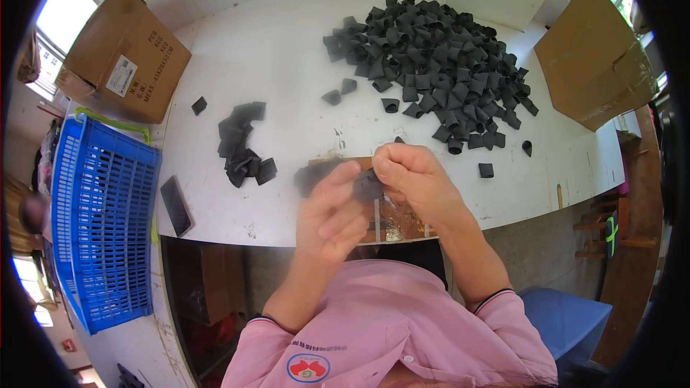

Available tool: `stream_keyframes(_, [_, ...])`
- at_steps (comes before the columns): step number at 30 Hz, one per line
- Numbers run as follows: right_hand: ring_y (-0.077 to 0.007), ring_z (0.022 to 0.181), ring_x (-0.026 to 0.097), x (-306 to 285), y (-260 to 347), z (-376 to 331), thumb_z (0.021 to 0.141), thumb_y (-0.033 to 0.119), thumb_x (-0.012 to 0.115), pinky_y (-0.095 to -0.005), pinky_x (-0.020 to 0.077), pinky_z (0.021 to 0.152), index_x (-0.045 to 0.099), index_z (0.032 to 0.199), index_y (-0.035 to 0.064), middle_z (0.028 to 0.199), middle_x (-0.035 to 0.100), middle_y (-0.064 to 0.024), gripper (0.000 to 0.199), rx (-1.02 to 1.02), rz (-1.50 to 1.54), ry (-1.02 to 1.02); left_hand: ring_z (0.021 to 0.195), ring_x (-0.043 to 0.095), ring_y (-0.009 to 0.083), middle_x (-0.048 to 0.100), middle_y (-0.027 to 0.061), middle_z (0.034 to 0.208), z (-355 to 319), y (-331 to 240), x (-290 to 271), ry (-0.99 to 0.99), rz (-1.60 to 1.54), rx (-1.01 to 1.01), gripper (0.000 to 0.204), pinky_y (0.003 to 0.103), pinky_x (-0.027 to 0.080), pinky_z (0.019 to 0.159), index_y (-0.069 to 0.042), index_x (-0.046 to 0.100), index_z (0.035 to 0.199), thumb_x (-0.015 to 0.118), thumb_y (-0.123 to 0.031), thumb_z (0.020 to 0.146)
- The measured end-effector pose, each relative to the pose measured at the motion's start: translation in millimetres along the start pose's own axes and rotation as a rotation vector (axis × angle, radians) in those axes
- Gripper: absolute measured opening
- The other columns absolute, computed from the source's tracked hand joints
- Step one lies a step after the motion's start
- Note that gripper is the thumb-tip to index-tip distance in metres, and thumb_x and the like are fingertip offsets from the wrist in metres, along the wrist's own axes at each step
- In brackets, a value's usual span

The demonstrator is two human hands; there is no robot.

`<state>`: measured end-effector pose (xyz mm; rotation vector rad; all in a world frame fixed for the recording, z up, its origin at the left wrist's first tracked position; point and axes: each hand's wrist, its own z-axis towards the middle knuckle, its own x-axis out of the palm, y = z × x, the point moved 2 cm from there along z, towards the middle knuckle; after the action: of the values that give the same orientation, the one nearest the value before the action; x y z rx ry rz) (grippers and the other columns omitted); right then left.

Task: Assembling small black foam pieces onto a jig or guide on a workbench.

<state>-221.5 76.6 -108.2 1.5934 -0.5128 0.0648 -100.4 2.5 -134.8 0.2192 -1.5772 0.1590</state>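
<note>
Near the front edge of the table, my left hand (332, 210) and my right hand (420, 178) meet over a small dark grey tube-shaped piece (368, 187). The thumb and forefinger of my right hand pinch its right side. My left hand is closed at its left side, its other fingers curled and partly blurred. Beside my left hand lie blurred dark pieces (310, 178); my fingers cover part of them. Under my hands is a brown taped cardboard piece (402, 224), partly covered. Another dark piece shows just behind my right hand.
A large heap of similar dark pieces (445, 72) fills the back right of the white table (287, 50). A smaller cluster (238, 140) lies at left. Cardboard boxes (133, 57) (593, 61) stand at both sides. A phone (176, 205) and blue basket (108, 219) are at left.
</note>
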Motion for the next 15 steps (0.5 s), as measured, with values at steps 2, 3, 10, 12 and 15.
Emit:
stream_keyframes(2, [-0.0014,0.057,0.033,-11,-30,7,0.089,0.022,0.049,-0.0182,0.0270,0.049,0.052,0.074,0.0059,0.063,0.040,0.0079,0.022,0.055,0.042,0.006,0.032,0.031,0.0044,0.060,0.0129,0.078,3,-10,-31,-0.150,0.188,0.117,0.022,0.018,0.025,0.031,0.002,0.050,0.104,0.041,0.000,0.084])
stream_keyframes(3, [-0.0014,0.058,0.034,-15,-40,4,0.089,0.022,0.049,-0.0182,0.0277,0.049,0.053,0.075,0.0055,0.063,0.040,0.0080,0.022,0.027,-0.001,-0.010,0.033,0.033,0.0044,0.060,0.0092,0.075,2,-8,-36,-0.221,0.268,0.077,0.020,0.018,0.026,0.032,0.001,0.051,0.102,0.046,-0.002,0.083])
stream_keyframes(10, [-0.0124,0.060,0.048,-11,-26,-13,0.080,0.013,0.059,-0.0236,0.0387,0.053,0.054,0.083,-0.0006,0.072,0.051,-0.0050,0.014,-0.377,-0.622,-0.389,0.080,0.054,0.0132,0.058,0.0113,0.095,9,5,0,-0.260,1.426,0.804,0.026,0.023,0.043,0.072,0.004,0.052,0.104,0.056,0.001,0.078])
stream_keyframes(12, [-0.0159,0.062,0.052,-4,-18,-20,0.077,0.012,0.062,-0.0255,0.0418,0.054,0.055,0.086,-0.0013,0.077,0.052,-0.0085,0.018,-0.481,-0.706,-0.485,0.084,0.054,0.0148,0.058,0.0113,0.093,12,-3,8,-0.111,1.628,0.777,0.022,0.025,0.042,0.077,0.003,0.055,0.099,0.057,0.002,0.078])
stream_keyframes(15, [-0.0219,0.068,0.055,10,-16,-28,0.069,0.013,0.070,-0.0282,0.0458,0.055,0.054,0.094,0.0003,0.084,0.052,-0.0105,0.032,-0.648,-0.876,-0.407,0.087,0.054,0.0167,0.057,0.0104,0.092,11,2,9,-0.007,1.710,0.765,0.014,0.028,0.042,0.077,0.002,0.058,0.089,0.058,0.002,0.075])
